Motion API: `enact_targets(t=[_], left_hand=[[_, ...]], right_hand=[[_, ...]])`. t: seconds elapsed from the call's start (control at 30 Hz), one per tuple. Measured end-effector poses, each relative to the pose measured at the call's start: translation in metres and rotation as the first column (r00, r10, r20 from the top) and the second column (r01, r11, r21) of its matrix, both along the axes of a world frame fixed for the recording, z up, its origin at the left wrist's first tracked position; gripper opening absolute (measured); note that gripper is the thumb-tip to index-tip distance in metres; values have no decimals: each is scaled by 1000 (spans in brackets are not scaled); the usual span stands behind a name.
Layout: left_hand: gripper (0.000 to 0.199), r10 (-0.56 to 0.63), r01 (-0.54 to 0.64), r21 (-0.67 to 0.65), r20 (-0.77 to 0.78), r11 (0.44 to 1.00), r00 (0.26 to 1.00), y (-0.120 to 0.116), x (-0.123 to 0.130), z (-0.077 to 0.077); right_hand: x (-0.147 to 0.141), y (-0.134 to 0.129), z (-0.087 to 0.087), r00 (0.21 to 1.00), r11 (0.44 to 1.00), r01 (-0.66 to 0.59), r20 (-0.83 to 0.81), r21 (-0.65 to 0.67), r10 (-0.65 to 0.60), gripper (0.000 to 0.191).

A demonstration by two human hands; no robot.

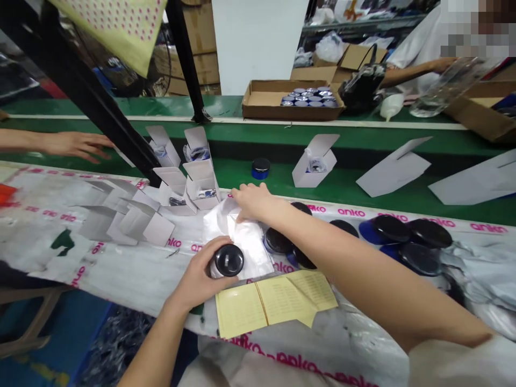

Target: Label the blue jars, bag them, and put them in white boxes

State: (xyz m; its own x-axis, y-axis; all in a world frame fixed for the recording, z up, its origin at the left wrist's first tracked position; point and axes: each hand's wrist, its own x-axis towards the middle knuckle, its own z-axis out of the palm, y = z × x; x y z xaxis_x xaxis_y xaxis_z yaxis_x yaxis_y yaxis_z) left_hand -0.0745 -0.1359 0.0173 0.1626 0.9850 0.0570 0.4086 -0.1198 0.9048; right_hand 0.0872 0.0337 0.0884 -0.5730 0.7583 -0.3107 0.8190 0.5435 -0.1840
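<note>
My left hand [209, 271] is wrapped around a round jar with a black lid [229, 260], held upright over the front part of some clear plastic bags [253, 247]. At the far end of these bags, my right hand [255, 203] has its fingers curled down on a bag; the fingertips are partly hidden. A yellow printed paper [278, 302] lies just in front of the bags. Under and beside my right forearm stand several black-lidded blue jars [278, 240], some partly covered by the arm.
Open white boxes [203, 185] with wrapped contents stand at the back left, near folded white cartons [129, 215]. A single jar [260, 168] sits on the green conveyor [236, 169]. A black post [100, 102] slants across the left. Other people's hands [76, 145] reach in.
</note>
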Motion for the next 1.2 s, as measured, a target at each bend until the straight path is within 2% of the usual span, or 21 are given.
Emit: enact_targets(t=[0.03, 0.1, 0.17, 0.23, 0.3, 0.37, 0.4, 0.5, 0.6, 0.73, 0.83, 0.93, 1.03, 1.13, 1.2], left_hand=[[62, -16, 16, -4, -13, 1000, 1000, -1, 0, 0], [61, -47, 46, -14, -49, 999, 998, -2, -2, 3], [71, -66, 63, -43, -72, 997, 995, -2, -7, 8], [78, -36, 34, -35, -54, 999, 998, 1, -12, 15], [60, 80, -79, 67, -16, 995, 997, 8, -14, 24], [33, 201, -192, 214, -18, 958, 979, 22, -11, 35], [28, 226, -205, 278, -49, 939, 973, 30, -7, 40], [38, 163, -77, 368, -210, 927, 964, 57, 6, 52], [42, 133, -4, 377, -319, 926, 938, 75, 13, 53], [23, 197, -58, 349, -377, 935, 905, 83, 10, 49], [15, 211, -100, 293, -377, 951, 902, 82, 6, 51], [15, 207, -141, 206, -350, 968, 914, 81, 3, 57], [20, 186, -178, 57, -240, 982, 953, 82, -1, 60], [22, 163, -174, -73, -138, 982, 977, 83, -6, 57], [29, 158, -167, -101, -98, 981, 983, 83, -8, 55]], right_hand=[[1, 5, 0, 1000, 1000, -1, -11, -30, 1, 64], [5, 13, 1, 999, 997, -5, -53, -79, 1, 45], [12, 16, 1, 992, 996, -3, -122, -92, -8, 23], [20, 15, 1, 976, 998, 4, -216, -69, -19, 11], [28, 12, 2, 949, 999, 6, -316, -39, -18, 9], [33, 7, 4, 919, 1000, -5, -394, -30, -7, 12], [35, 4, 6, 906, 999, -16, -424, -33, 0, 13], [38, -3, 10, 875, 997, -56, -484, -45, 28, 16], [40, -7, 11, 849, 995, -86, -526, -52, 46, 17], [44, -12, 10, 814, 994, -77, -581, -72, 21, 19], [46, -14, 9, 793, 997, -49, -610, -67, -2, 20], [47, -14, 9, 777, 998, -45, -630, -43, 8, 21], [49, -11, 10, 762, 998, -49, -647, -26, 21, 16], [53, -8, 9, 749, 998, -33, -662, -57, -14, 10], [56, -6, 6, 745, 996, -19, -665, -92, -47, 7]])
